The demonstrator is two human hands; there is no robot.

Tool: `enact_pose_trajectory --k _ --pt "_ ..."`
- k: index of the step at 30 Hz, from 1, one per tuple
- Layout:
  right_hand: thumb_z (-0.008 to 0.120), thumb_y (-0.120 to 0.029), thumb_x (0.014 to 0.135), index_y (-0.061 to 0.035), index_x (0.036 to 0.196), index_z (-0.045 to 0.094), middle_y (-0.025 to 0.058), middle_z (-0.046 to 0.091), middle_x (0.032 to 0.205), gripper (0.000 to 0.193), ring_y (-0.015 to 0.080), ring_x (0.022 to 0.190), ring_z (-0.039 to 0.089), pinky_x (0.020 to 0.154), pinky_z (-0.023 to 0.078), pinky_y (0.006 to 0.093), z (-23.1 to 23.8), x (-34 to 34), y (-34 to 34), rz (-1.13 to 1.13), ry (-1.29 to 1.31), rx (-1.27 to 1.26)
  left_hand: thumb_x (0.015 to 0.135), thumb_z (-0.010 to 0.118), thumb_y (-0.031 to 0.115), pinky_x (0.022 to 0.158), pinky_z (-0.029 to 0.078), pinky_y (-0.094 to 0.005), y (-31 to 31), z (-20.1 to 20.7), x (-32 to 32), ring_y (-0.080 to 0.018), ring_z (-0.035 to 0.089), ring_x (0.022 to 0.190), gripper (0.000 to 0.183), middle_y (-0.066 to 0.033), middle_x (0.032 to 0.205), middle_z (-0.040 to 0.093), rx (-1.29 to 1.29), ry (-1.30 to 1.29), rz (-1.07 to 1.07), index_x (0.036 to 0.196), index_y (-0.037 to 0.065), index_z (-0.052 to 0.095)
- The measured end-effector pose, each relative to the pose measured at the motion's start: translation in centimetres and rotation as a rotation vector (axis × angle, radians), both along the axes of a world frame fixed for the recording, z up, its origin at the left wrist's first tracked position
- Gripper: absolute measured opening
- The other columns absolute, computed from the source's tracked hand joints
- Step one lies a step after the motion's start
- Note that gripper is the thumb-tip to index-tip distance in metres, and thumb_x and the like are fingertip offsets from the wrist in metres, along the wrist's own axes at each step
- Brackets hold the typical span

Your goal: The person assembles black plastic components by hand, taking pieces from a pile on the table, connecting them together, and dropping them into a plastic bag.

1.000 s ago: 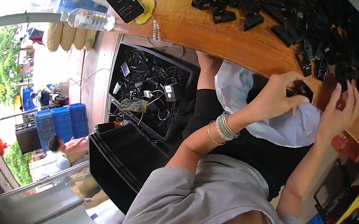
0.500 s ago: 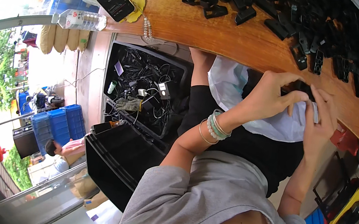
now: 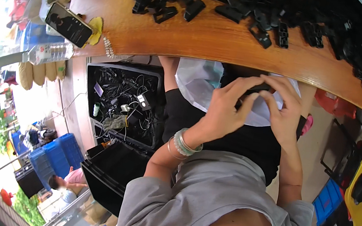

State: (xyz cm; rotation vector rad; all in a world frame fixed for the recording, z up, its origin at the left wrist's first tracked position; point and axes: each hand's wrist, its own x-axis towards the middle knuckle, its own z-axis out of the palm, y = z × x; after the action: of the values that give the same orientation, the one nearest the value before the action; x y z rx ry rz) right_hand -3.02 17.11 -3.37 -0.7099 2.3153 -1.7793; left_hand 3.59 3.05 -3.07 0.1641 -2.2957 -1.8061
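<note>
Over white bag [image 3: 196,84], nr edge of wood table [image 3: 174,41], L hand [image 3: 229,106] & R hand [image 3: 283,108] are staying close tog., fingertips of both pinching small blk part [image 3: 258,88] btwn them. Blk pile [image 3: 237,3] is covering table's far side; phone [image 3: 68,25] is lying at L.

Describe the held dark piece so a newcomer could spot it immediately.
Find the brown wooden table, strewn with small black plastic parts. In view just below its near edge, the left hand and right hand meet. The small black piece sits between them, held, while those parts lie heaped on the tabletop.
</note>
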Motion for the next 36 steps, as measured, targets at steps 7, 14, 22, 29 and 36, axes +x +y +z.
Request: enact_pose_trajectory --k 7,14,22,29,36 --pt "0.063 0.000 0.080 -0.0024 0.099 0.065 0.0124 0.063 0.095 0.019 0.0280 0.091 0.061 0.080 0.047 0.0331 0.6 -4.3 1.2 -0.340 0.417 0.227 0.074 0.061 -0.010 0.062 0.049 -0.0326 -2.8 0.3 -2.6 -0.0257 0.061 0.077 0.022 -0.0121 0.093 0.061 -0.585 0.294 0.114 0.094 -0.001 0.062" --pt "0.068 -0.013 0.079 -0.0054 0.091 0.065 0.0093 0.061 0.096 0.015 0.0286 0.089 0.056 0.078 0.044 0.0375 -0.7 -10.3 2.5 -0.479 0.707 0.626 0.066 0.058 0.006 0.059 0.048 -0.0337 -3.6 1.2 -8.1 -0.0281 0.053 0.086 0.010 -0.0159 0.094 0.049 -1.126 0.329 -0.162 0.072 -0.002 0.056" --pt "0.068 -0.018 0.081 -0.0077 0.094 0.065 0.0043 0.059 0.106 0.017 0.0258 0.098 0.054 0.084 0.041 0.0389 -1.1 -9.0 0.4 -0.538 0.724 0.679 0.071 0.061 0.001 0.061 0.048 -0.0340 -4.8 0.4 -6.0 -0.0266 0.056 0.075 0.015 -0.0164 0.091 0.052 -0.905 0.272 -0.080 0.083 -0.003 0.055" --pt "0.069 -0.013 0.081 -0.0044 0.102 0.065 0.0067 0.061 0.106 0.023 0.0214 0.090 0.057 0.081 0.043 0.0317 0.1 -6.5 0.9 -0.438 0.580 0.399 0.077 0.067 -0.005 0.067 0.052 -0.0245 -3.0 -0.7 -5.3 -0.0147 0.063 0.073 0.035 -0.0081 0.085 0.059 0.063 0.112 0.034 0.108 -0.006 0.052" --pt "0.067 -0.008 0.082 -0.0019 0.108 0.062 0.0128 0.061 0.095 0.027 0.0253 0.080 0.058 0.073 0.046 0.0320 -0.1 -5.2 0.1 -0.373 0.498 0.356 0.081 0.062 -0.007 0.066 0.054 -0.0253 -2.3 -0.3 -5.3 -0.0171 0.065 0.074 0.028 -0.0130 0.087 0.063 0.478 -0.079 0.003 0.108 -0.009 0.051"
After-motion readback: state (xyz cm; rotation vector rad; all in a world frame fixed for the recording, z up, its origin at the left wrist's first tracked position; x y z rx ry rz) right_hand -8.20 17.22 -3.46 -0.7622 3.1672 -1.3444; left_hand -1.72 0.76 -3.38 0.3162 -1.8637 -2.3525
